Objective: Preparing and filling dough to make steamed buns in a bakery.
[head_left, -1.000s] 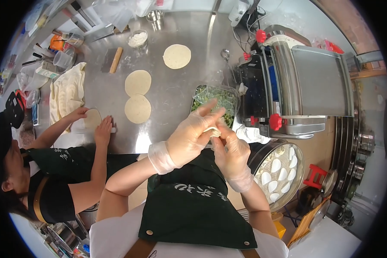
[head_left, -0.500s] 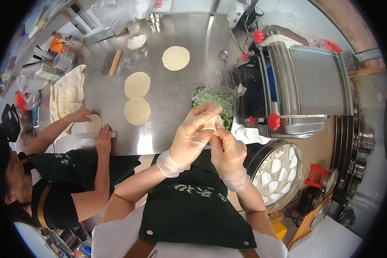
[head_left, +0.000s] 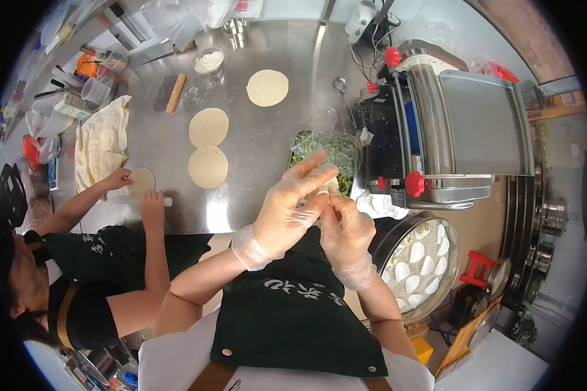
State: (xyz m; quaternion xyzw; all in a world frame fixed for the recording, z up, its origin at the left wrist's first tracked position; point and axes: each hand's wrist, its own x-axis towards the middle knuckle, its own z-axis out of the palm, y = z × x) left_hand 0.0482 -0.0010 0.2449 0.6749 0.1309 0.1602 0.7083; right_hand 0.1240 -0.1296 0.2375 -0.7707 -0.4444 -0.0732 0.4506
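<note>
My two hands, in clear plastic gloves, meet above the near edge of the steel table. Between them is a pale piece of dough (head_left: 323,191), mostly covered by my fingers. My left hand (head_left: 284,212) is curled around its left side, index finger raised. On the other side, my right hand (head_left: 347,233) pinches the dough with thumb and fingers. Just beyond my hands sits a clear container (head_left: 292,150) of chopped green filling (head_left: 305,152), with plastic film draped over part of it. How the dough is folded, and whether filling is inside, is hidden.
Three flat dough rounds (head_left: 267,88) lie on the steel table (head_left: 254,137). A co-worker's hands (head_left: 152,207) work another round with a rolling pin (head_left: 167,202). Cream cloth (head_left: 101,146), scraper (head_left: 169,93) and flour bowl (head_left: 209,62) are beyond. Right are a dough roller (head_left: 430,124) and steamer (head_left: 455,260).
My fingers have closed further over the dough, so less of it shows; my left hand has shifted slightly left. The co-worker's left hand has moved toward the body along with the dough round's edge.
</note>
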